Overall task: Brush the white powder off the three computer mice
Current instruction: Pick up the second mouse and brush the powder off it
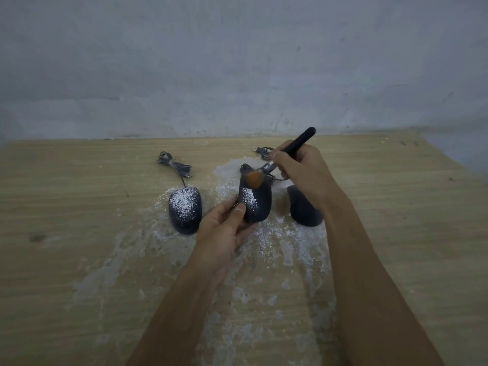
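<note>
Three dark computer mice are on a wooden table (79, 207). The left mouse (184, 211) lies flat, dusted with white powder. My left hand (224, 228) grips the middle mouse (257, 202) at its near end; a patch of powder covers its left side. My right hand (298, 167) holds a brush (280, 161) with a black handle, and its orange bristles touch the far top of the middle mouse. The right mouse (303, 207) lies on the table with no powder visible, partly hidden behind my right forearm.
White powder (277, 247) is spread and smeared over the table around and in front of the mice. A bundled cable (171, 165) lies behind the left mouse; another cable with a USB plug (260, 150) lies behind my right hand. A grey wall stands close behind the table.
</note>
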The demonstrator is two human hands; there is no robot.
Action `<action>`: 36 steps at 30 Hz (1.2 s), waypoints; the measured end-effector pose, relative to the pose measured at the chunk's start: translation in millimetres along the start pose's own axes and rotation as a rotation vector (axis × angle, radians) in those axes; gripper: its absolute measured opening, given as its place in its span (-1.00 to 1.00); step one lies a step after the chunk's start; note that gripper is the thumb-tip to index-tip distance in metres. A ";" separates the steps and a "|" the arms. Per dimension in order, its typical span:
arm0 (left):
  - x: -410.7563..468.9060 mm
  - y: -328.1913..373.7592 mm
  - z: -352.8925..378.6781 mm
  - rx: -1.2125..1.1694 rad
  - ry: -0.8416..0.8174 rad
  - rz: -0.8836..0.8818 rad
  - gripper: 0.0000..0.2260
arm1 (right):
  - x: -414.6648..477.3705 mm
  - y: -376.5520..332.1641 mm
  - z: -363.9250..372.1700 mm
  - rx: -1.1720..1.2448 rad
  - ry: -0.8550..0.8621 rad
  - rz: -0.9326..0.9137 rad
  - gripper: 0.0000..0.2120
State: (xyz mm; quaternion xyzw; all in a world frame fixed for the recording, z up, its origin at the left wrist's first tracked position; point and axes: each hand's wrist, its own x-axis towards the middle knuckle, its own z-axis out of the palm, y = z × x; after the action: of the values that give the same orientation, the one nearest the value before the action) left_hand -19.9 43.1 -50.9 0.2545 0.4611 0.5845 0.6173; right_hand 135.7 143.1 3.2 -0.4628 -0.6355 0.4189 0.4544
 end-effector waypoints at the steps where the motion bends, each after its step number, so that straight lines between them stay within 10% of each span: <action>1: -0.5 0.1 0.5 0.005 -0.006 -0.001 -0.68 | -0.2 1.3 2.2 -0.033 -0.024 0.003 -0.90; 36: 4.5 1.9 2.1 -0.099 0.041 -0.028 -0.70 | -49.8 5.2 9.3 -0.126 0.210 -0.167 -0.83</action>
State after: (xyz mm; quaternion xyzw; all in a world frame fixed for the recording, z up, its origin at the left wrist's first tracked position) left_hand -19.5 48.2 -49.6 0.2051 0.4477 0.6032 0.6274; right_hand 135.7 95.0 -13.5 -0.4771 -0.6460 0.2882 0.5215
